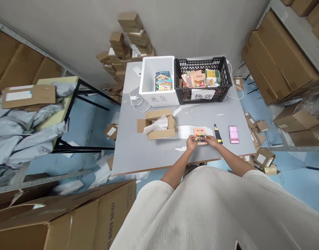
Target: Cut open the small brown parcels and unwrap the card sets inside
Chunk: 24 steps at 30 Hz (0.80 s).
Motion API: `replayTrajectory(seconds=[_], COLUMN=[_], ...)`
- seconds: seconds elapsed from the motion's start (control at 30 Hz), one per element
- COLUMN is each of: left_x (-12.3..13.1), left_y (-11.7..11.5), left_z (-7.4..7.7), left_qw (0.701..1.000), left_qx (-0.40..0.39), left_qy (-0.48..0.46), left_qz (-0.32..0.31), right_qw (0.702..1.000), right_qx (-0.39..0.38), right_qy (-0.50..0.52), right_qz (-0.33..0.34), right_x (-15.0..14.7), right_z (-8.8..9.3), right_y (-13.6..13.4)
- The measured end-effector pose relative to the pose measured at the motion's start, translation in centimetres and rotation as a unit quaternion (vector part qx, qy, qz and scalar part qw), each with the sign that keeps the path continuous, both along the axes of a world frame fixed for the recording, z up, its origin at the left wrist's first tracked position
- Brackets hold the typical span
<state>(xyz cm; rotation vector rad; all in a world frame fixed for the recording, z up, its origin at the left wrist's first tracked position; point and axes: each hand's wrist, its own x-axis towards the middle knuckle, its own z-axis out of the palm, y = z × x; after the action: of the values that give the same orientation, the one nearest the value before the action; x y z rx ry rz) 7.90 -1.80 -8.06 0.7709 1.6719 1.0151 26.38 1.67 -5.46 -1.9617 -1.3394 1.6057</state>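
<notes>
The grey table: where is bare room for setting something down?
Widest: front left, between the open cardboard box and the front edge of the table. Smaller: between black plastic crate and phone. Crowded: back, with crate and white foam box; front right, where left hand and right hand hold a pink booklet beside utility knife.

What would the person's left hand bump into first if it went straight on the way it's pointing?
The pink booklet, whose edge the left hand holds. Beyond that, across some tabletop, the black crate looks next in line, though depth is hard to judge from this one view.
</notes>
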Motion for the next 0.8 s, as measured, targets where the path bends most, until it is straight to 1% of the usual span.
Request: replayTrajectory(seconds=[0.1, 0.17, 0.23, 0.3, 0.4, 0.47, 0.53, 0.6, 0.7, 0.77, 0.8], left_x=[-1.4, -2.3, -3.3, -4.1, -4.8, -4.8, -4.6, -4.6, -5.3, -6.1, -6.6], left_y=[0.4, 0.5, 0.6, 0.7, 1.0, 1.3, 1.7, 2.0, 2.4, 2.5, 2.5], left_z=[1.1, 2.0, 2.9, 3.8, 5.2, 6.0, 6.8, 7.3, 7.7, 7.7, 7.7], left_qw=[1.0, 0.999, 0.999, 0.998, 0.992, 0.992, 0.993, 0.99, 0.989, 0.991, 0.992], left_qx=[-0.025, -0.028, -0.023, -0.005, 0.037, 0.062, 0.085, 0.108, 0.113, 0.103, 0.098], left_qy=[-0.012, -0.013, -0.001, 0.041, 0.113, 0.091, 0.021, -0.031, -0.055, -0.062, -0.071], left_qz=[-0.009, -0.023, -0.04, -0.051, -0.048, -0.056, -0.075, -0.085, -0.074, -0.054, -0.044], right_qw=[0.998, 0.995, 0.991, 0.988, 0.981, 0.978, 0.974, 0.966, 0.939, 0.925, 0.924], right_qx=[-0.009, 0.011, 0.044, 0.082, 0.141, 0.172, 0.205, 0.254, 0.336, 0.363, 0.363], right_qy=[0.053, 0.08, 0.107, 0.121, 0.114, 0.102, 0.082, 0.05, 0.02, 0.027, 0.03], right_qz=[-0.039, -0.059, -0.062, -0.058, -0.063, -0.064, -0.043, -0.001, 0.068, 0.107, 0.118], right_x=[-0.7, -1.2, -1.6, -2.2, -3.9, -5.3, -6.8, -8.1, -9.3, -9.6, -9.5], right_z=[1.1, 1.9, 2.6, 3.4, 4.6, 5.5, 6.6, 7.6, 8.7, 8.9, 8.9], right_y=[0.2, 0.4, 0.6, 0.9, 1.2, 1.2, 0.9, 0.4, -0.2, -0.5, -0.4])
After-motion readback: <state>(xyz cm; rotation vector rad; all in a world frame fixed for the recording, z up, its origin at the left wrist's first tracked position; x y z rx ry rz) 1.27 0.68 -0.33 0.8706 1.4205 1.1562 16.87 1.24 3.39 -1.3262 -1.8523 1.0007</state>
